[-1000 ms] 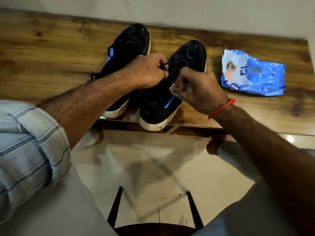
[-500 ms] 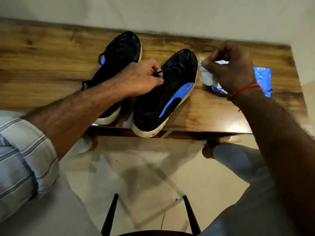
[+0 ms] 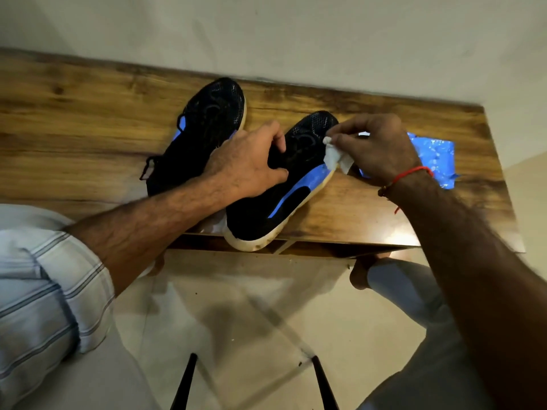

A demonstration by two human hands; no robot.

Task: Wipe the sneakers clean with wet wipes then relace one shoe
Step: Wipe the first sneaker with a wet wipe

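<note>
Two black sneakers with blue stripes and white soles lie on a wooden table (image 3: 74, 137). The right sneaker (image 3: 266, 208) has its heel over the near edge; the left sneaker (image 3: 207, 119) lies behind my left forearm. My left hand (image 3: 251, 164) grips the right sneaker at its lace area, thumb on the side. My right hand (image 3: 376, 149) pinches a crumpled white wet wipe (image 3: 336, 156) against the right side of that sneaker's forefoot. A black lace end (image 3: 146, 170) trails from the left sneaker.
A blue wet wipes pack (image 3: 435, 155) lies on the table behind my right hand, partly hidden. A pale wall runs along the table's far edge. Below the near edge are a glossy tiled floor (image 3: 236, 321), my knees and dark chair legs (image 3: 183, 383).
My right hand has come back left from the wipes pack and brought the wipe down onto the right sneaker's side. My left hand shifted from pinching the lace to gripping the shoe.
</note>
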